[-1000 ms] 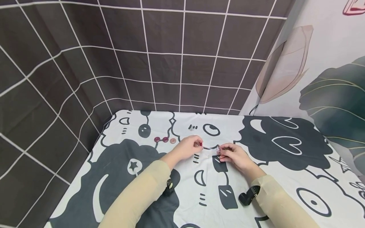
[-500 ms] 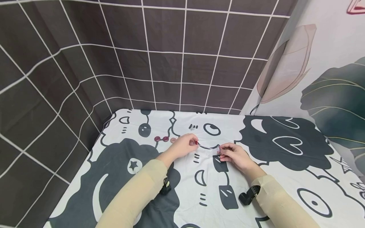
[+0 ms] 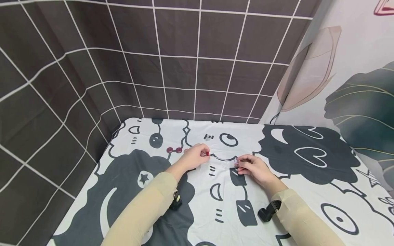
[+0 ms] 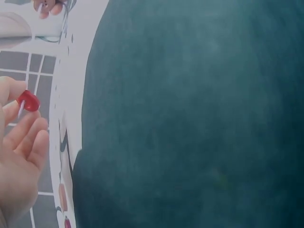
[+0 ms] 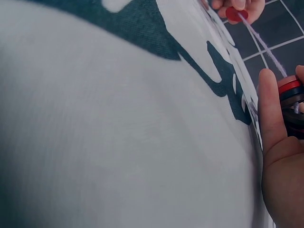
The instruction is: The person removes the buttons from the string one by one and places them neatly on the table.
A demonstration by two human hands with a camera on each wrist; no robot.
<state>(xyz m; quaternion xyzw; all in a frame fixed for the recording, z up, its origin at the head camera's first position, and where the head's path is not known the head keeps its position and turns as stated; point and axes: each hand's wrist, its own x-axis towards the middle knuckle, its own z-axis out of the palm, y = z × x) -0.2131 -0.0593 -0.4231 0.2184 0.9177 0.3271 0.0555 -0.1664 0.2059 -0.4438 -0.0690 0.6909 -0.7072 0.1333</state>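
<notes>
My left hand (image 3: 194, 158) pinches a small red button (image 4: 29, 100) by its edge, with a pale string running through it. The string (image 5: 261, 42) stretches across to my right hand (image 3: 254, 169). There, my thumb and fingers grip a short stack of buttons (image 5: 290, 97), red and dark ones, threaded on the same string. Both hands are just above the patterned cloth, a short way apart. In the right wrist view the stack is cut off by the frame edge, and part of it lies behind the fingers.
Two dark red buttons (image 3: 174, 150) lie on the cloth beyond my left hand. A brownish button (image 4: 63, 197) shows on the cloth in the left wrist view. A dark gridded curtain (image 3: 197, 68) hangs behind and to the left, a leaf-print curtain (image 3: 354, 85) at the right.
My left hand has moved left with the red button, so more string shows between the hands. It now covers the pinkish button on the cloth in the head view. My right hand has stayed put.
</notes>
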